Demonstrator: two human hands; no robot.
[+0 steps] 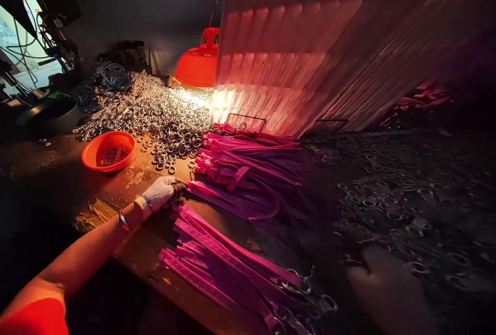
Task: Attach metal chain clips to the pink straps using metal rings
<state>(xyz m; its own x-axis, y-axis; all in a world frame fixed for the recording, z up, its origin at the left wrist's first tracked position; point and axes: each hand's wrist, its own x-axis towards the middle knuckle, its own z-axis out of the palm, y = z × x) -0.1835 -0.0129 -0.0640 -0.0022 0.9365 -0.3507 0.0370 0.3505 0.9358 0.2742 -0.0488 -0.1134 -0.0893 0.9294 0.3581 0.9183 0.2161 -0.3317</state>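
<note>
Taking the orange bowl (108,150) as the landmark: nearest the camera, down and well right of it, the right hand (387,286) lies in deep shadow and blur on the surface (62,170); whether its grip is spread or closed cannot be told, nor what it touches. Left of that hand, a near bundle of pink straps (220,262) runs slantwise, with metal rings (300,286) at its near end. Just below and right of the bowl, the gloved left hand (160,193) rests at the tip of the far bundle of pink straps (248,175); its grip is pressed together, fingertips pinching the end of one strap, the palm down on the surface. A bracelet (123,220) sits on that wrist. The bowl itself holds a few small rings. Beyond and right of the bowl spreads a large heap of silver rings (158,113), some scattered loose up to the straps. Behind the heap stands an orange lamp shade (199,61), and right of it a lit corrugated sheet (294,61) leans
</note>
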